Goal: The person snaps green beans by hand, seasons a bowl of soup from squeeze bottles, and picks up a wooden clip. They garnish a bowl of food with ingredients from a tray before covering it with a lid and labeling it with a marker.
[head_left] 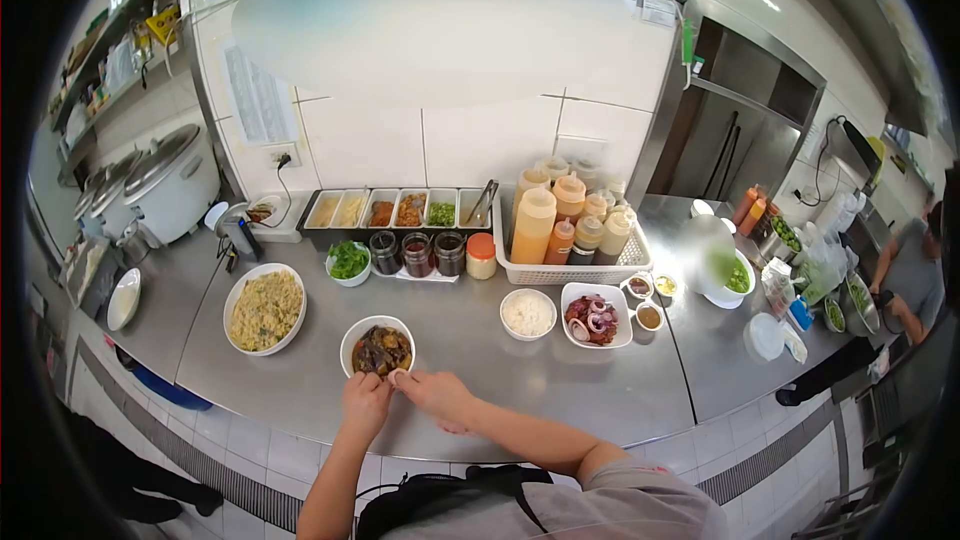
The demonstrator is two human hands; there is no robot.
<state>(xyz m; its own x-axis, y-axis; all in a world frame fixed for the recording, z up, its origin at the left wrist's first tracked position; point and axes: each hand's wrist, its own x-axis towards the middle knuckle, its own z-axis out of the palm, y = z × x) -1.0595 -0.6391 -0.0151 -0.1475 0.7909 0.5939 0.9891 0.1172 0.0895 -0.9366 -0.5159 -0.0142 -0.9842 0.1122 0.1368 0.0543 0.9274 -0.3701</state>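
Note:
A white bowl [347,348] of dark, glossy cooked food [383,350] stands near the counter's front edge. At its near rim, my left hand [366,400] is closed, with the fingers bent together. My right hand [437,396] meets it there from the right, thumb and fingers pinched. A small pale bit shows between the two hands, too small to name. The fingertips partly cover the bowl's front rim. To the left sits a large white bowl [230,325] of fried rice [265,310].
Along the wall are a topping rack [385,236], several jars [418,254] and a basket [575,275] of sauce bottles. A rice bowl [527,314], an onion-topped dish [592,316] and sauce cups [649,316] stand right. Another person [905,275] works far right.

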